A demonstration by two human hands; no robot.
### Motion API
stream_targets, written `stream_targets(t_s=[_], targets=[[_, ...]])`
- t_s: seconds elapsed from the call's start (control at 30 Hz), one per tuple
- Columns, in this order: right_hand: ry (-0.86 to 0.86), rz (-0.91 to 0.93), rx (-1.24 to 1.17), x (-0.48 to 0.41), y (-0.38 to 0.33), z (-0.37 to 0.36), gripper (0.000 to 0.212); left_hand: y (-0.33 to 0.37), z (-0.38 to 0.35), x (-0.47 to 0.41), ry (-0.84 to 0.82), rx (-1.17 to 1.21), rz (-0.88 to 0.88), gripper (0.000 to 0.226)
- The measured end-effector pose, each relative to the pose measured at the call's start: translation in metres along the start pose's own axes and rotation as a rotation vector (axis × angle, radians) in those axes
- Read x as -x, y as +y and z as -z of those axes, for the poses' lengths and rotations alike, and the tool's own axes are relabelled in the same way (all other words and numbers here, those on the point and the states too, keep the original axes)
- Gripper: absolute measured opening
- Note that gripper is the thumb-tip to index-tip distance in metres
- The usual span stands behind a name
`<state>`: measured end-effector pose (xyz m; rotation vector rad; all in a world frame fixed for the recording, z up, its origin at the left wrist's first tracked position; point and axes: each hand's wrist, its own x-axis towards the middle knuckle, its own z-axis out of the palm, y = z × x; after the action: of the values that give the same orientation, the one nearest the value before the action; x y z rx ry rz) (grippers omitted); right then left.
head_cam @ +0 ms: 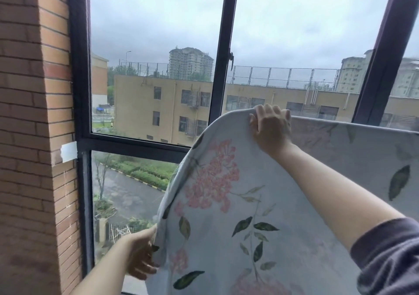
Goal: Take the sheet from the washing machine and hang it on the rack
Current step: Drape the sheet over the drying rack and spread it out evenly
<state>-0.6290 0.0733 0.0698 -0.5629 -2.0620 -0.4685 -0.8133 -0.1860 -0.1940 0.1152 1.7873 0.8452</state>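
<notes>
Holding a floral sheet [226, 204] raised before a dark-framed window [217, 90], top edge stretched level to the right. Gripping the top fold with the right hand [271, 127], fingers curled over it. Clasping the low left edge with the left hand [140, 256], fingers closed on the cloth, near a brick wall [29, 113].

At four o'clock my right arm wears a dark greyish-purple fabric sleeve [390, 258], soft and creased, its cuff bunched up near the elbow. From there my right forearm [328, 181] is bare up to my right hand [271, 128]. At seven o'clock my left forearm [104, 269] and left hand [140, 257] are uncovered too.
</notes>
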Motion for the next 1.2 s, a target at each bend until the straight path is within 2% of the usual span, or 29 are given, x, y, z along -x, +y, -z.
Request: stream_targets(t_s=[0.07,0.13,0.23,0.33,0.43,0.5,0.6,0.67,0.7,0.77,0.8,0.83,0.9,0.97,1.03,1.13,1.2], targets=[[-0.008,0.017,-0.038,0.002,-0.008,0.000,0.042,0.000,0.001,0.004,0.073,0.148,-0.145,0.082],[-0.006,0.073,-0.069,0.003,-0.020,-0.001,0.047,0.004,0.002,0.013,0.070,0.247,-0.291,0.071],[-0.002,0.125,-0.068,0.006,-0.037,-0.005,0.034,0.014,-0.001,0.031,0.040,0.494,-0.582,0.042],[0.003,0.136,-0.042,0.004,-0.052,-0.007,0.025,0.020,0.011,0.051,0.020,0.749,-0.723,0.045],[-0.030,0.140,-0.003,-0.001,-0.060,-0.005,0.027,0.032,0.029,0.085,-0.068,0.762,-0.792,0.051],[-0.064,0.136,0.026,-0.003,-0.063,-0.005,0.027,0.045,0.045,0.108,0.025,0.731,-0.831,0.043],[-0.068,0.121,0.068,-0.004,-0.061,-0.004,0.029,0.069,0.077,0.140,0.242,0.955,-1.063,0.027],[-0.060,0.120,0.081,-0.007,-0.059,-0.002,0.030,0.078,0.095,0.165,0.220,1.097,-1.160,0.030],[-0.057,0.119,0.081,-0.008,-0.059,-0.002,0.029,0.081,0.101,0.174,0.178,1.078,-1.135,0.032],[-0.054,0.116,0.066,-0.009,-0.060,0.000,0.027,0.083,0.100,0.186,0.109,0.747,-0.956,0.044],[-0.052,0.114,0.055,-0.008,-0.060,0.000,0.026,0.083,0.095,0.185,0.069,0.563,-0.865,0.044],[-0.049,0.111,0.044,-0.008,-0.062,0.000,0.025,0.087,0.093,0.183,0.046,0.482,-0.826,0.039],[-0.040,0.105,0.023,-0.005,-0.061,0.000,0.025,0.097,0.094,0.181,0.149,0.594,-0.917,0.025],[-0.029,0.098,0.012,-0.006,-0.058,0.001,0.028,0.111,0.111,0.185,0.303,0.913,-1.119,0.021],[-0.022,0.070,-0.006,-0.007,-0.057,0.003,0.030,0.114,0.120,0.196,0.275,1.031,-1.153,0.026],[-0.027,0.032,-0.024,-0.009,-0.057,0.005,0.031,0.107,0.105,0.209,0.204,0.640,-0.877,0.058],[-0.030,0.031,-0.022,-0.009,-0.057,0.004,0.031,0.106,0.089,0.211,0.172,0.432,-0.787,0.051]])
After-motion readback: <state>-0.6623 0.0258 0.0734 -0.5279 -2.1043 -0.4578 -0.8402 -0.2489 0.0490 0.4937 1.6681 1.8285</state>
